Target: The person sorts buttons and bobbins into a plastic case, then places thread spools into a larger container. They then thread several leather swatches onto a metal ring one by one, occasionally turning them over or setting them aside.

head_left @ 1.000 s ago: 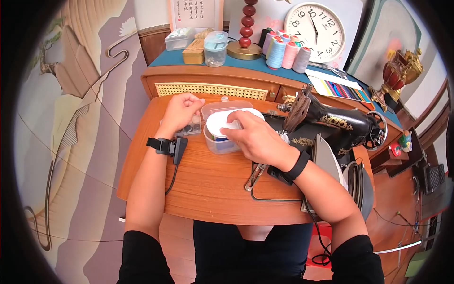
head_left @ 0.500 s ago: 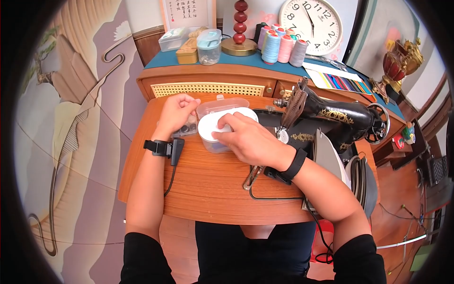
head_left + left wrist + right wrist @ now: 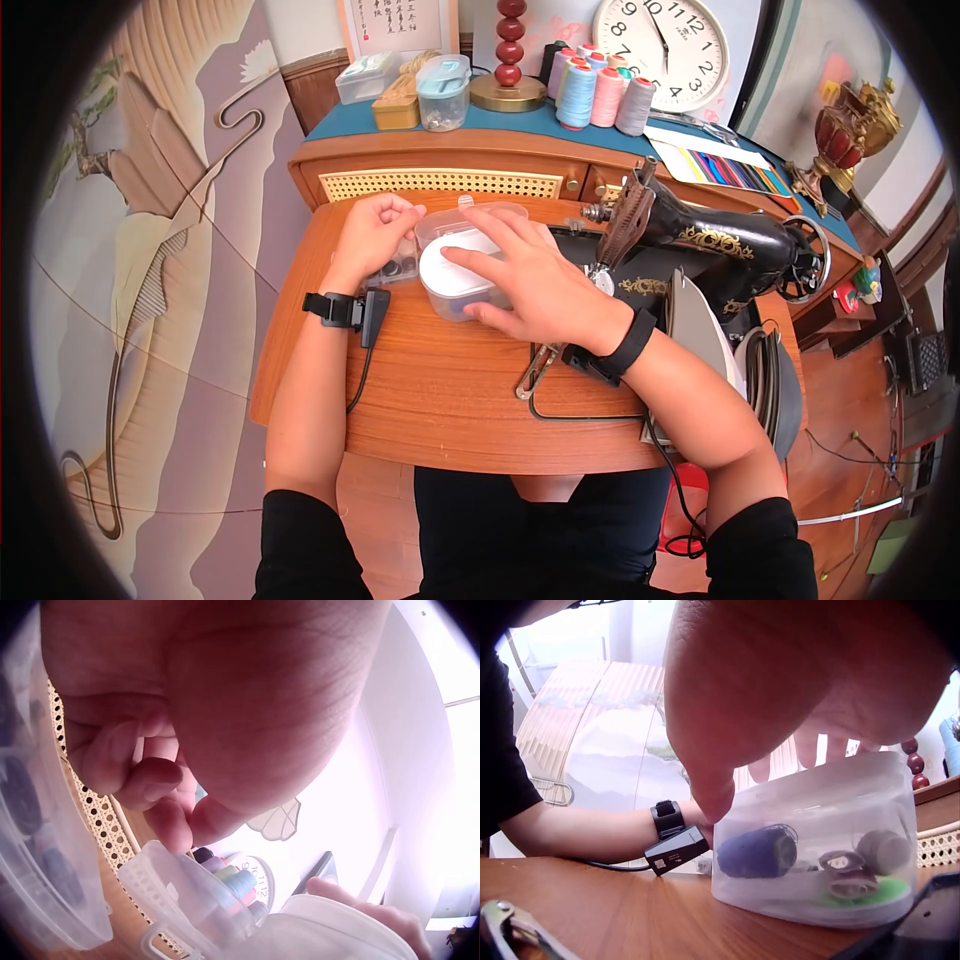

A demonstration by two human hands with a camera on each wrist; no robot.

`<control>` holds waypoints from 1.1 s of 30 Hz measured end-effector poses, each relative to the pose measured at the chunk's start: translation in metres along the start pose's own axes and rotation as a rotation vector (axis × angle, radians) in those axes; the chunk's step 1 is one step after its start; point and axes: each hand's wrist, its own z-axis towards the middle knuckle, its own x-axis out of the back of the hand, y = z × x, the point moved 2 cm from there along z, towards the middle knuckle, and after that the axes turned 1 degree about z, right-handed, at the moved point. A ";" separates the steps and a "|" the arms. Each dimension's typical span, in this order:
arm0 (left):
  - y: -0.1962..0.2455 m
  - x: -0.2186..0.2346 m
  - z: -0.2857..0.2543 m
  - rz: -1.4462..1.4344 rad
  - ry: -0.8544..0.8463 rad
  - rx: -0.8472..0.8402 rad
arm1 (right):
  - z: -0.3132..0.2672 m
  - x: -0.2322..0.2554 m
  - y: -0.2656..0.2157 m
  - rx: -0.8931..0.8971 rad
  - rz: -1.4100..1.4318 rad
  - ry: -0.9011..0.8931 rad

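Note:
An oval white lid or tray (image 3: 458, 264) lies across the top of a clear plastic box (image 3: 455, 306) on the wooden table. My right hand (image 3: 545, 285) spreads over it with straightened fingers. Through the box wall, the right wrist view shows a dark blue thread spool (image 3: 757, 852), small bobbins (image 3: 847, 874) and something flat and green. The box's clear hinged cover (image 3: 505, 213) stands raised behind. My left hand (image 3: 377, 238) hovers left of this box with curled fingers, thumb tip against forefinger. Nothing shows between them. Beneath it sits a small clear case (image 3: 398, 270) of dark round pieces.
A black sewing machine (image 3: 715, 235) stands on the right of the table. At the back, a cabinet with a blue top (image 3: 500, 122) bears thread cones (image 3: 606, 97), a white clock (image 3: 665, 50) and lidded containers (image 3: 443, 95). A metal tool (image 3: 538, 372) lies near my right wrist.
My right hand has brought the white piece down and left onto the box, then let go and spread its fingers. My left hand has barely moved.

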 end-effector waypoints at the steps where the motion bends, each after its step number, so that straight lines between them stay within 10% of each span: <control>1: -0.001 0.000 0.001 0.000 0.000 0.001 | -0.003 -0.005 0.004 -0.005 -0.018 -0.040; 6: -0.002 0.000 0.001 0.035 0.011 0.003 | -0.006 -0.010 0.009 -0.074 -0.002 -0.204; 18: 0.005 -0.001 -0.003 0.039 0.025 0.009 | 0.002 0.031 -0.014 0.064 -0.069 0.035; 24: 0.003 0.001 -0.003 0.064 0.053 0.037 | -0.024 0.021 -0.015 0.086 0.179 -0.638; 33: 0.005 0.001 -0.006 0.117 0.084 0.158 | -0.033 -0.001 -0.019 0.017 0.178 -0.776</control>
